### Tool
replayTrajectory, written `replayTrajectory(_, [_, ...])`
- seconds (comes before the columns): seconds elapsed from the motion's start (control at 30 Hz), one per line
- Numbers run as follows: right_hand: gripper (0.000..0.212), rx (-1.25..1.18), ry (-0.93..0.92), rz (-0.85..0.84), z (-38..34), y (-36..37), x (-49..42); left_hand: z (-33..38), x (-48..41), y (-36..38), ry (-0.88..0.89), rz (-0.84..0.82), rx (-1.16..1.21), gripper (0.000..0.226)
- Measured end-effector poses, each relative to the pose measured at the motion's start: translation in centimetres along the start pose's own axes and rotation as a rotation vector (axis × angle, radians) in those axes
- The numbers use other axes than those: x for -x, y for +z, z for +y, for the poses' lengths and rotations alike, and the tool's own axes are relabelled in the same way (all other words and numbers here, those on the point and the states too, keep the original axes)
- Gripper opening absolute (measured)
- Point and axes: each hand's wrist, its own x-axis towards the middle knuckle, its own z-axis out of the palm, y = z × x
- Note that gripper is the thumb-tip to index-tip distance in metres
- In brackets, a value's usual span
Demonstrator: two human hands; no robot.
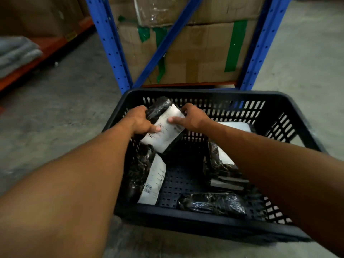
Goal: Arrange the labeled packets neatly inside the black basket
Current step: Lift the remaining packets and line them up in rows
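A black slatted basket (204, 223) stands on the floor in front of me. Both hands hold one black packet with a white label (163, 135) at the basket's far left corner, tilted above the bottom. My left hand (142, 121) grips its left edge; my right hand (191, 117) grips its right edge with the thumb on the label. Another labeled packet (151, 181) leans along the left wall. A black packet (212, 202) lies at the near wall. More packets (226, 172) lie on the right, partly hidden by my right forearm.
A blue metal rack (111, 51) with taped cardboard boxes (195, 53) stands right behind the basket. Folded grey cloth (16, 53) lies on an orange shelf at the left. Concrete floor surrounds the basket.
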Motion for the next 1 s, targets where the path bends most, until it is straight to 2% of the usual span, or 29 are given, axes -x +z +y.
replayTrajectory(0.07, [0.097, -0.096, -0.006, -0.002, -1.0, -2.2, 1.2, 0.5, 1.3, -1.6, 0.040, -0.035, 0.242, 0.040])
replayTrajectory(0.1, [0.098, -0.183, -0.006, -0.004, -1.4, -3.3, 1.9, 0.8, 2.1, -2.3, 0.044, -0.063, 0.369, 0.040])
replayTrajectory(0.2, [0.095, -0.450, 0.022, -0.046, -2.2, -6.5, 3.6, 2.1, 3.6, -3.5, 0.064, -0.154, 0.662, 0.068])
replayTrajectory(0.23, [0.092, -0.508, 0.029, -0.065, -2.4, -7.6, 4.1, 2.5, 3.8, -3.7, 0.072, -0.165, 0.725, 0.071])
replayTrajectory(0.3, [0.091, -0.566, 0.032, -0.093, -2.5, -9.5, 4.7, 3.3, 4.2, -3.7, 0.073, -0.169, 0.833, 0.060])
replayTrajectory(0.4, [0.096, -0.524, 0.029, -0.207, -2.7, -11.0, 5.7, 4.3, 4.6, -3.3, 0.062, -0.185, 0.951, 0.045])
replayTrajectory(0.47, [0.101, -0.507, 0.024, -0.237, -2.5, -11.2, 6.2, 4.6, 4.7, -3.1, 0.056, -0.212, 0.981, 0.042])
replayTrajectory(0.6, [0.099, -0.527, 0.034, -0.186, -1.8, -11.4, 6.3, 4.6, 4.6, -2.9, 0.042, -0.296, 1.017, 0.048])
replayTrajectory(0.7, [0.087, -0.512, 0.055, -0.187, -1.2, -11.2, 6.0, 4.5, 4.1, -3.1, 0.020, -0.342, 0.918, 0.057])
replayTrajectory(0.77, [0.083, -0.519, 0.060, -0.170, -0.9, -10.8, 5.8, 4.4, 3.9, -3.1, -0.011, -0.346, 0.822, 0.055])
replayTrajectory(1.0, [0.079, -0.511, 0.075, -0.154, -0.5, -10.3, 5.2, 3.9, 3.0, -2.6, -0.046, -0.363, 0.805, 0.051])
